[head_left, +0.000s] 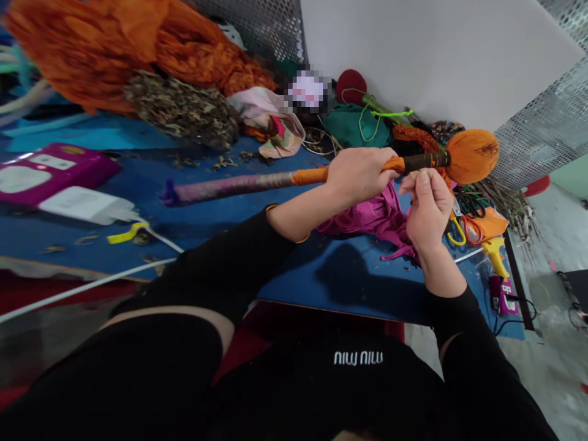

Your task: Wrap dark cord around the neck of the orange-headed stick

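My left hand (358, 174) is wrapped round a long cloth-wrapped stick (248, 184), held level above the table. The stick runs from purple and greyish wrapping on the left to orange cloth and a dark band (425, 161) on the right. An orange cloth-covered ball (473, 155) forms its right end. Just below the dark band, my right hand (429, 208) is closed in a pinch; what its fingertips hold is too small to make out. Bright magenta cloth (372, 214) lies on the table beneath both hands.
On the blue table (362, 288) lie dried plant matter (184, 110), crumpled orange cloth (114, 55), a purple power strip (59, 165) and a white plug adapter (87, 205). Yellow-handled scissors (456, 231) and a yellow glue gun (496, 257) sit near the right edge. A white cable (87, 286) crosses the left front.
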Tool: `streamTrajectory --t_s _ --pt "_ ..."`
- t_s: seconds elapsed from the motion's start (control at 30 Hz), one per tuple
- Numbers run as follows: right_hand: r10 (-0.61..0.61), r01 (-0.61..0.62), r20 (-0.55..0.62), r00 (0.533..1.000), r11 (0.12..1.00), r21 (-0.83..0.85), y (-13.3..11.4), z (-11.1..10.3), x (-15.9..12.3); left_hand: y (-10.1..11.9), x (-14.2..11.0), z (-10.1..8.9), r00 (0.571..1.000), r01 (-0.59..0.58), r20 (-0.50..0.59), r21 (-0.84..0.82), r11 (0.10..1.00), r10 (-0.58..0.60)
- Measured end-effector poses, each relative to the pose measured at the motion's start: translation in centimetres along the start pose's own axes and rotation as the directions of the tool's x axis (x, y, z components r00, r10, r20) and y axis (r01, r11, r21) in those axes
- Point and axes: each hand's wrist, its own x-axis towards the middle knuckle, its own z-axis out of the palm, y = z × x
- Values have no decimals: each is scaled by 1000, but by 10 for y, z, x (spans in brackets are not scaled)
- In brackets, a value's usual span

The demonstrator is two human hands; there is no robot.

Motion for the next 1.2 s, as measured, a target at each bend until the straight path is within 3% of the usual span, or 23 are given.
streamTrajectory --t_s 0.13,0.2,0.53,0.87,1.2 --pt "-231 273 180 956 924 -267 -21 -22 17 -7 1 -2 999 -12 -36 19 1000 13" --pt "-260 316 200 945 882 -349 -25 -31 23 -9 2 -3 1000 -14 -27 1 1000 14" --pt "-18 65 237 971 979 -191 -4 -38 27 -7 -2 -4 998 -44 43 -25 999 45" --pt "-115 137 192 974 985 -104 10 -31 34 0 -6 -5 994 -28 111 46 999 23" --pt "112 -60 226 968 972 -226 17 -36 37 12 -13 -6 985 -107 155 207 972 76"
